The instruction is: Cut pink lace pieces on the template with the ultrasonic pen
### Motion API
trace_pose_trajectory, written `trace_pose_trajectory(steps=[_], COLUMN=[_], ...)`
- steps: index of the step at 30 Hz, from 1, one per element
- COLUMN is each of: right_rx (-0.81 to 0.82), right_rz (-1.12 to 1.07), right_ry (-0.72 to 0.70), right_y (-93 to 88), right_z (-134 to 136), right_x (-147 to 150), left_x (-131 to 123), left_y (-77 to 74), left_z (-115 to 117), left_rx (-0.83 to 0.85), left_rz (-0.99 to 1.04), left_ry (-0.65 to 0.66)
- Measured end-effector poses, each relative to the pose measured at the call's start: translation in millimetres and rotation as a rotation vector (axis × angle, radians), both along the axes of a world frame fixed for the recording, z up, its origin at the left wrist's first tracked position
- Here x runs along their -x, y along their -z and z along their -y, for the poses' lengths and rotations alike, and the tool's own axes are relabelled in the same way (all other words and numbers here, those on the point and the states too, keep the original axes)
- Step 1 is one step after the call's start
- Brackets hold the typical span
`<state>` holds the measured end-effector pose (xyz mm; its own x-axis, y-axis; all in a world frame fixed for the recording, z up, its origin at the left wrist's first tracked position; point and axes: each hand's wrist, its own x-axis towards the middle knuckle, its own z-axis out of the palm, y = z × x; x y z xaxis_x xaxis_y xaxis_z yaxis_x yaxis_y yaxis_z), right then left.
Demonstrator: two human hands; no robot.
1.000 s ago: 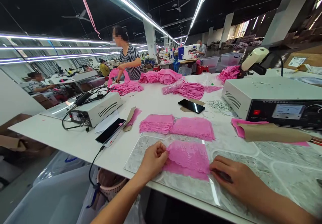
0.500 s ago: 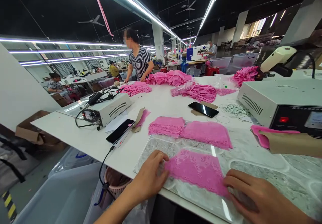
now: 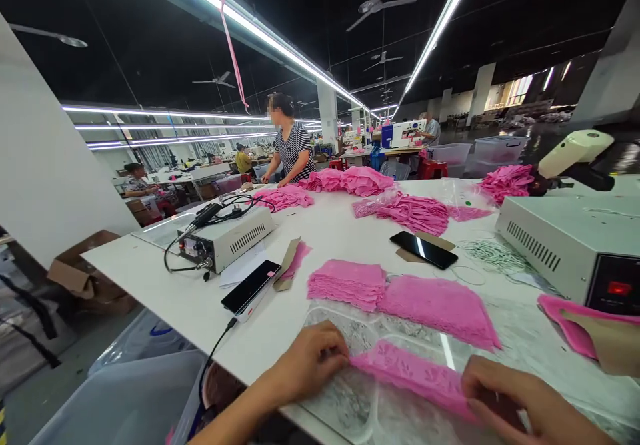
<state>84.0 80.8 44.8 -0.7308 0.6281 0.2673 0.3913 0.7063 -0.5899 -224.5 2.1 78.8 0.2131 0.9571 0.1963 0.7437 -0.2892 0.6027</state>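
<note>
Pink lace piece (image 3: 415, 373), 1: low over marbled mat (image 3: 345, 402); fingers of left hand (image 3: 311, 363) and right hand (image 3: 517, 392) pinching opposite ends. Handling: best kept evenly taut, edges aligned.

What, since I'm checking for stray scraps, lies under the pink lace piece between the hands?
A glossy grey marbled sheet shows around the pink lace piece; whatever lies directly beneath it is covered.

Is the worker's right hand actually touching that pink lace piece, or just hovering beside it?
Touching. The head view shows it: the right hand has the right end of the pink lace piece between its thumb and fingers.
</note>
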Motion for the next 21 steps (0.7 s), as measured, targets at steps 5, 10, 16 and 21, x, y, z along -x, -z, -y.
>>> trace_pose_trajectory(steps=[5,10,16,21], right_rx=[0.091,-0.042,-0.110,-0.104], right_rz=[-0.095,-0.122,-0.013,-0.003], right_ry=[0.064,0.150,0.047,0.103], right_y=[-65.8,-95.1,-57.0,-30.9], right_z=[-59,-135,-137,-114], right_x=[40,84,121,89], left_x=[36,73,101,87], left_y=[-26.1,-49.6,-28.1,-20.9], left_z=[-79,-145,-142,-124], left_rx=[0.073,-0.029,-0.065,-0.125], left_rz=[-0.018,-0.058,-0.203,-0.309], left_ry=[-0.088,-0.191,-0.137,-0.046])
